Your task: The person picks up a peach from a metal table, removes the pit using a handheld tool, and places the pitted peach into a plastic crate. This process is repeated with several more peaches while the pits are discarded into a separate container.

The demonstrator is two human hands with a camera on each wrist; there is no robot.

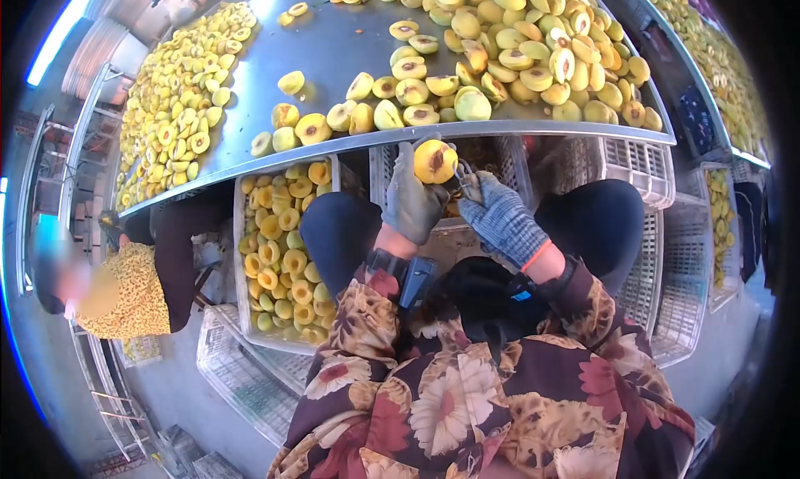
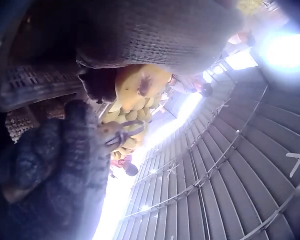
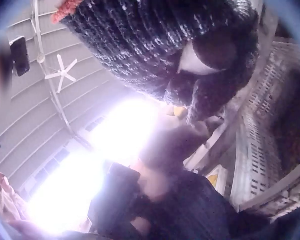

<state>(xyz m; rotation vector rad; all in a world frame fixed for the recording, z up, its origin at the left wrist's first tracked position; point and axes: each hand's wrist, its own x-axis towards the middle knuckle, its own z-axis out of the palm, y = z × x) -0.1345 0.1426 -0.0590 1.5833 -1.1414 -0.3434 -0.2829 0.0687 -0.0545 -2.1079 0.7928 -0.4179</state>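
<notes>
In the head view my gloved left hand (image 1: 411,197) holds a yellow peach half (image 1: 435,161), its cut face up with a dark reddish centre. My right hand (image 1: 505,223), in a grey knitted glove, grips a small pitting tool (image 1: 459,175) right beside the fruit. The left wrist view shows that tool's curved metal loop (image 2: 135,128) at the end of a short handle, below the peach half (image 2: 142,86). Both hands are just in front of the metal table's edge, above the person's lap. The right wrist view mostly shows the glove's knit; the tool is largely hidden there.
Peach halves (image 1: 533,54) lie heaped on the metal table (image 1: 333,54), with another pile (image 1: 179,104) at left. A crate (image 1: 245,291) of hollowed halves stands beside the left knee. More plastic crates (image 1: 637,166) stand at right. Another person (image 1: 133,287) sits at far left.
</notes>
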